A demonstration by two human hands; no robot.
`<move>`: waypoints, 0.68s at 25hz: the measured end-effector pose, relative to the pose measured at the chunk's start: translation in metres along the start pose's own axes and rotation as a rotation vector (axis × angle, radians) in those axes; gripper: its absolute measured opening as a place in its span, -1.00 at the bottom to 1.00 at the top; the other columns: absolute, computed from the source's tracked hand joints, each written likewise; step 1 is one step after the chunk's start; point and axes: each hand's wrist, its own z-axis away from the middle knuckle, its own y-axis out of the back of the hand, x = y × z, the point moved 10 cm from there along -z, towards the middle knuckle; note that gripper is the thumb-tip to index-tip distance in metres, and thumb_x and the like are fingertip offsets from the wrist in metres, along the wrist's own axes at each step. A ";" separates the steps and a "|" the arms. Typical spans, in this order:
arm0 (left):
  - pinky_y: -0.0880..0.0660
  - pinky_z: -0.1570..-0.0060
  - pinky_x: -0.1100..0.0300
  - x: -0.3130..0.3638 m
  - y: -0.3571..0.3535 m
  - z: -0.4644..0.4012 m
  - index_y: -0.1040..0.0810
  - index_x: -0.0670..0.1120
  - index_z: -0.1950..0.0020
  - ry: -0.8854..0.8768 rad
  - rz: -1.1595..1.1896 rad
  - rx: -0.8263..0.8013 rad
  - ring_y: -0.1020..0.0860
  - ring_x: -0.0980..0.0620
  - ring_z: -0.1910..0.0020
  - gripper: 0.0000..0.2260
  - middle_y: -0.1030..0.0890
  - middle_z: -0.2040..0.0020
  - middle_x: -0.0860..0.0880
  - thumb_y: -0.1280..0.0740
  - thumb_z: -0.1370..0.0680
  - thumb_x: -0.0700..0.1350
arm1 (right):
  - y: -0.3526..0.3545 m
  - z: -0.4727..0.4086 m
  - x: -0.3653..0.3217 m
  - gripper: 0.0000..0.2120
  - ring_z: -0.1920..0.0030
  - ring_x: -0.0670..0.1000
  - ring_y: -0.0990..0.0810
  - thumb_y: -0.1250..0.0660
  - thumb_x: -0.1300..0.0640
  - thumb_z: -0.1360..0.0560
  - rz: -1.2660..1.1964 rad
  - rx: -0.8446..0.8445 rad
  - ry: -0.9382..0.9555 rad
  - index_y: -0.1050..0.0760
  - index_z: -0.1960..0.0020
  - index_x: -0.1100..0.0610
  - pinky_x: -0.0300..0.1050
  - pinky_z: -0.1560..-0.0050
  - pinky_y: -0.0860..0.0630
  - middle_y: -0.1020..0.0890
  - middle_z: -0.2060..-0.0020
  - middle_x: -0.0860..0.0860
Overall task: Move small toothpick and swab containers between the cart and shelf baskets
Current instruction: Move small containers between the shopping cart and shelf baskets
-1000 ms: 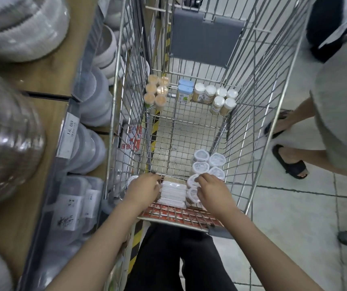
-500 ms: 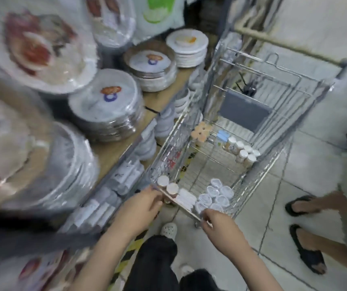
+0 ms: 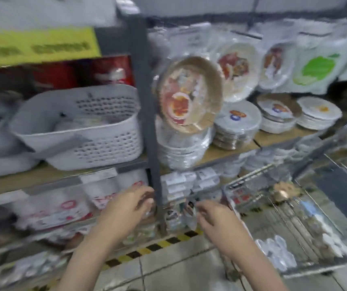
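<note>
While both hands hang in front of the shelving, the picture is smeared by a quick turn of the head, so much of this is a reading, not a certainty. The left hand point(image 3: 126, 208) has its fingers curled inward, and something small and brownish seems tucked against them, perhaps one of the little containers; I cannot tell for sure. The right hand point(image 3: 214, 219) reaches forward with fingers loosely bent, and whether it carries anything is hidden by blur. Above and left of the left hand sits a white basket point(image 3: 80, 131) on the wooden shelf, likely the drop-off point. Right of the right hand stands the cart point(image 3: 252, 175), with small white-lidded containers point(image 3: 277, 253) lying in its near end, low and within easy reach for the next trip.
</note>
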 end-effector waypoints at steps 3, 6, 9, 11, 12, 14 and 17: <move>-0.38 -0.01 0.28 -0.038 0.064 0.032 -0.49 0.08 -0.28 0.056 -0.004 0.134 -0.50 0.16 -0.11 -0.74 -0.50 -0.20 0.18 -0.24 -0.59 -0.05 | -0.006 -0.028 -0.078 -0.73 -0.11 0.00 -0.55 -0.18 0.02 -0.59 0.002 -0.013 0.128 -0.46 -0.25 0.04 -0.07 -0.08 -0.49 -0.58 -0.08 -0.01; -0.35 0.00 0.29 -0.074 0.125 0.062 -0.49 0.06 -0.29 0.107 -0.023 0.231 -0.51 0.13 -0.10 -0.72 -0.53 -0.20 0.15 -0.26 -0.58 -0.07 | -0.018 -0.052 -0.155 -0.73 -0.13 -0.04 -0.52 -0.19 0.03 -0.59 -0.002 0.008 0.237 -0.46 -0.26 0.03 -0.19 -0.07 -0.44 -0.57 -0.12 -0.05; -0.31 0.00 0.40 -0.099 0.170 0.075 -0.51 0.02 -0.29 0.081 -0.050 0.297 -0.48 0.15 -0.17 -0.72 -0.54 -0.21 0.14 -0.27 -0.58 -0.09 | -0.027 -0.069 -0.205 -0.71 -0.13 -0.06 -0.51 -0.20 0.04 -0.58 -0.050 0.038 0.272 -0.47 -0.27 0.02 -0.13 -0.13 -0.46 -0.57 -0.14 -0.07; -0.29 0.04 0.51 -0.113 0.189 0.073 -0.51 0.03 -0.29 0.055 -0.039 0.310 -0.47 0.20 -0.11 -0.73 -0.53 -0.19 0.17 -0.26 -0.58 -0.07 | -0.026 -0.078 -0.224 -0.73 -0.13 -0.06 -0.52 -0.21 0.05 -0.58 -0.040 0.078 0.280 -0.49 -0.25 0.02 -0.10 -0.14 -0.45 -0.58 -0.13 -0.08; -0.30 0.02 0.51 -0.119 0.198 0.070 -0.50 0.03 -0.29 0.034 -0.041 0.317 -0.47 0.21 -0.12 -0.72 -0.53 -0.19 0.17 -0.26 -0.58 -0.06 | -0.023 -0.083 -0.232 -0.74 -0.12 -0.05 -0.53 -0.21 0.05 -0.58 -0.032 0.107 0.287 -0.50 -0.24 0.03 -0.10 -0.14 -0.45 -0.59 -0.11 -0.08; -0.37 -0.08 0.34 -0.125 0.211 0.058 -0.49 0.03 -0.30 -0.014 -0.047 0.323 -0.47 0.16 -0.19 -0.71 -0.53 -0.22 0.13 -0.25 -0.58 -0.04 | -0.011 -0.090 -0.245 -0.76 -0.10 -0.06 -0.53 -0.24 0.10 -0.57 -0.034 0.196 0.298 -0.53 -0.20 0.06 -0.14 -0.14 -0.45 -0.60 -0.09 -0.07; -0.38 -0.12 0.21 -0.119 0.228 0.033 -0.49 -0.01 -0.30 -0.095 -0.054 0.373 -0.46 0.09 -0.20 -0.71 -0.52 -0.21 0.10 -0.25 -0.58 -0.06 | 0.019 -0.100 -0.253 -0.80 -0.06 -0.07 -0.52 -0.28 0.18 -0.55 -0.024 0.400 0.299 -0.56 -0.15 0.13 -0.22 -0.07 -0.38 -0.60 -0.03 -0.05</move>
